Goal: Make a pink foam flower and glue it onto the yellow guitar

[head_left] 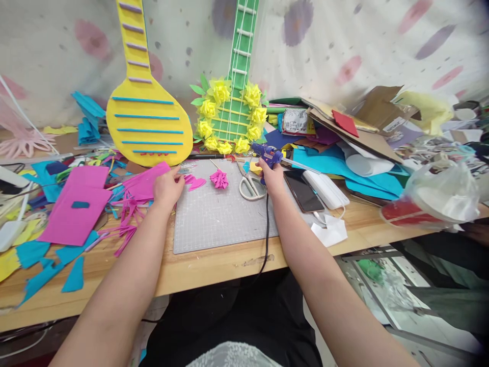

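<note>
My right hand [272, 178] is wrapped round a blue hot glue gun [268, 154] at the far right of the grey cutting mat [221, 224]; a glue stick juts from its back. My left hand [168, 188] is at the mat's far left corner with its fingers curled together. Its fingertips are beside pink petal pieces [196, 183], and whatever they pinch is too small to tell. Between my hands a pink paper flower [219, 179] on a thin stick lies on the mat. Scissors [251, 186] with pale handles lie near the glue gun.
A yellow guitar-shaped craft [148, 130] and a green one [233, 120] with yellow flowers lean at the back. Pink sheets [78, 204] and scraps cover the left. A phone [303, 191], white power bank [324, 188], paper pile and bagged cup [424, 204] stand right.
</note>
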A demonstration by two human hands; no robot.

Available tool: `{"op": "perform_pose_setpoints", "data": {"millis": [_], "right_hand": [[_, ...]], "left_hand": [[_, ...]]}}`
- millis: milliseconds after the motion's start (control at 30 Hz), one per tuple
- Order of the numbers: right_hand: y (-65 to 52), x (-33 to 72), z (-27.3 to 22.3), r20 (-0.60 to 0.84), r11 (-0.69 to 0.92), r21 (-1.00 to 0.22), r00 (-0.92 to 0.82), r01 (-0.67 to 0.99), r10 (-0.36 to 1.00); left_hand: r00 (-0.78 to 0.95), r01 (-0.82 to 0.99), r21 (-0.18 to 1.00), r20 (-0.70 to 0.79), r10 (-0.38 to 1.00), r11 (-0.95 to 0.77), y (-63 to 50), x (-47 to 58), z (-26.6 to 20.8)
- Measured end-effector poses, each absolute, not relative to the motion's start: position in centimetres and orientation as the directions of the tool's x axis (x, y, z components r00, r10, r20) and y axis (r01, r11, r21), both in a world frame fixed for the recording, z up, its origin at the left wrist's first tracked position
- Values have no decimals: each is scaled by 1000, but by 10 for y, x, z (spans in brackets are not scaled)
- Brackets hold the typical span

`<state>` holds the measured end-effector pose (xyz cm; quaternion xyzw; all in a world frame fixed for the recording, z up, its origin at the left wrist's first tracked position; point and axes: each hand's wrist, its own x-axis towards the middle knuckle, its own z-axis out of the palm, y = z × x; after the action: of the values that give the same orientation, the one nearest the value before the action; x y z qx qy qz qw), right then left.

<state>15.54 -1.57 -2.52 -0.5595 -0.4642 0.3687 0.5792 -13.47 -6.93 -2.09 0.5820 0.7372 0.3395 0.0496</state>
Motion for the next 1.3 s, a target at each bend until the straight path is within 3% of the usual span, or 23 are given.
{"op": "perform_pose_setpoints", "data": {"millis": [367,733,867,967,1033,1100,1300], "right_hand": [[-15,155,-26,93,79,-995,277,61,956],[-15,154,-28,100,85,-994,263,69,960],[-19,152,-21,153,153,-988,269,20,951],[-22,150,-14,192,205,-979,321,-7,928],[-24,147,-11,205,217,-976,318,-5,926],[-27,143,-11,200,210,-978,272,-7,941],[-36,127,-10,124,130,-991,137,-34,983]], "left_hand": [[-163,811,582,332,929,-65,-68,-138,-25],[-286,752,658,366,886,-29,-70,-137,-25],[-496,466,876,378,782,-127,-67,-128,-24],[-569,22,994,103,816,-110,-65,-118,-19],[-470,-245,969,-101,877,-19,-65,-111,-16],[-336,-398,914,-223,915,77,-67,-105,-13],[-133,-499,831,-355,925,247,-77,-92,-4]]}}
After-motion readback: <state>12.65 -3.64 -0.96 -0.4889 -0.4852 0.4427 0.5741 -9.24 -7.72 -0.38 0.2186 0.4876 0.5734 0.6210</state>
